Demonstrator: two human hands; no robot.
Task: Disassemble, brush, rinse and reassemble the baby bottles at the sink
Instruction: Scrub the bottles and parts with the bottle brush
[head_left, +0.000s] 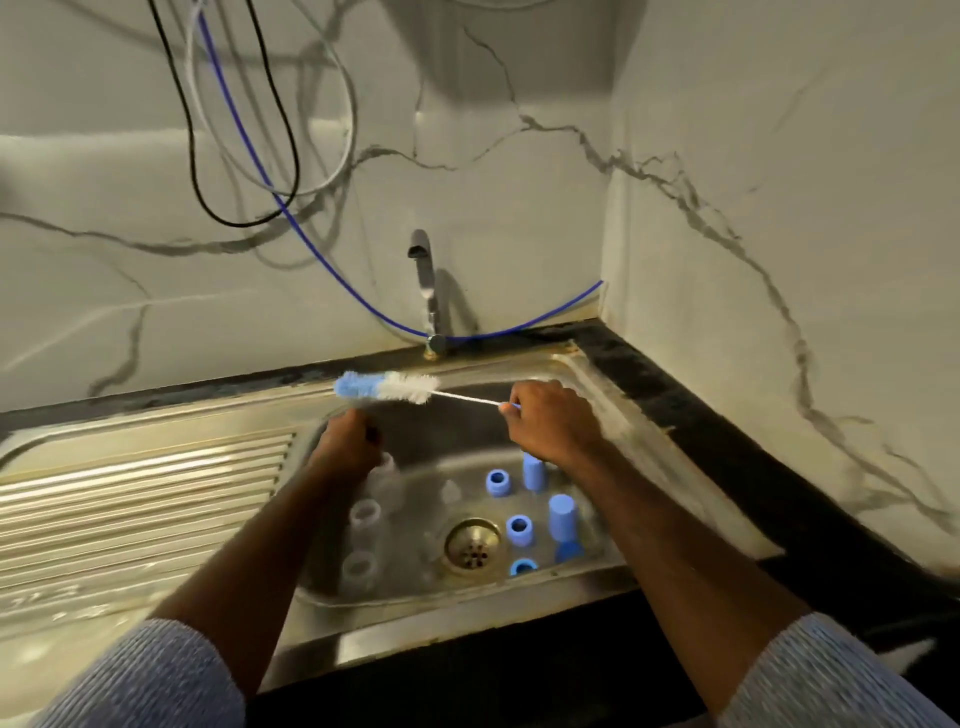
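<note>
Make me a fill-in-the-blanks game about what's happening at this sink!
1. The right hand holds the bottle brush by its thin ____.
2. The brush's bristles are white and ____.
3. The caps and rings standing in the sink right of the drain are coloured ____.
4. The tap has ____ water coming out of it.

Missing words: handle; blue; blue; no
</note>
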